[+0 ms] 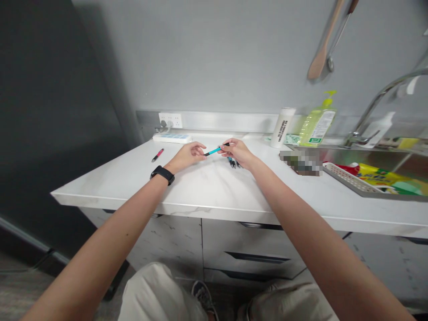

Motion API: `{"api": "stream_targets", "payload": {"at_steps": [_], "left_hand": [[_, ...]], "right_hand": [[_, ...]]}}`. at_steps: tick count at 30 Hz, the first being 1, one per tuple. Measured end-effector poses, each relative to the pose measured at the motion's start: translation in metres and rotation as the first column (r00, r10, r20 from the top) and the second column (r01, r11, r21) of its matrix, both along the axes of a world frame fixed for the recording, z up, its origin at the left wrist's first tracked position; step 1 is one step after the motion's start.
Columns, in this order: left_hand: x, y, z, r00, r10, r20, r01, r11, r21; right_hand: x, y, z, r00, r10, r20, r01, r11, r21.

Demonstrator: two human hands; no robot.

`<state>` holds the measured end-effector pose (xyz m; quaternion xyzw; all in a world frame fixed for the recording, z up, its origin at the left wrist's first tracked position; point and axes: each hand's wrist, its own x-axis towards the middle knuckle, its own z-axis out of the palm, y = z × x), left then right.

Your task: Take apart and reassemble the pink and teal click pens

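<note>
A turquoise pen (214, 151) with black ends is held nearly level above the counter, between my two hands. My right hand (236, 152) pinches its right end between thumb and fingers. At its left black end is my left hand (190, 155), the thumb against the tip and the other fingers curved loosely above. Below my right hand lie several dark-tipped pens (231, 162), partly hidden by the fingers. A red and black pen (158, 155) rests on the counter to the left of my left hand.
On the white counter (207, 187), a power strip (172, 138) sits at the back left. A white bottle (282, 128) and a green soap pump bottle (317, 122) stand at the back right. Beyond them is a sink with a faucet (371, 107) and a white drain basket (347, 178).
</note>
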<state>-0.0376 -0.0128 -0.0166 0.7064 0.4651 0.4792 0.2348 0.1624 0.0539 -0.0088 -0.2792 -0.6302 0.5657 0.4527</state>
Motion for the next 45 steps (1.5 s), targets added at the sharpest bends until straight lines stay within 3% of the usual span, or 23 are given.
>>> {"api": "stream_targets", "payload": {"at_steps": [14, 20, 26, 30, 39, 45], "left_hand": [[-0.0049, 0.0017, -0.0066, 0.989, -0.088, 0.118, 0.103, 0.986, -0.128], [-0.0037, -0.0008, -0.0060, 0.991, -0.058, 0.116, 0.066, 0.996, -0.063], [-0.0015, -0.0006, -0.0054, 0.990, -0.066, 0.122, 0.085, 0.983, -0.162], [-0.0007, 0.0000, -0.0056, 0.992, -0.048, 0.114, 0.063, 0.990, -0.129], [0.0001, 0.0055, -0.0064, 0.989, -0.089, 0.117, 0.107, 0.981, -0.160], [-0.0012, 0.0075, -0.0080, 0.970, -0.174, 0.171, 0.216, 0.936, -0.277]], "right_hand": [[-0.0012, -0.0014, -0.0017, 0.996, 0.079, -0.029, -0.079, 0.997, 0.022], [-0.0030, -0.0032, -0.0023, 0.995, 0.095, -0.005, -0.095, 0.995, 0.032], [-0.0027, -0.0056, -0.0014, 0.993, 0.117, 0.006, -0.118, 0.992, 0.047], [-0.0033, -0.0031, -0.0030, 0.991, 0.132, 0.015, -0.133, 0.989, 0.064], [-0.0034, -0.0012, -0.0069, 0.989, 0.151, -0.003, -0.150, 0.984, 0.095], [-0.0043, -0.0011, -0.0074, 0.992, 0.130, 0.002, -0.130, 0.987, 0.094]]}}
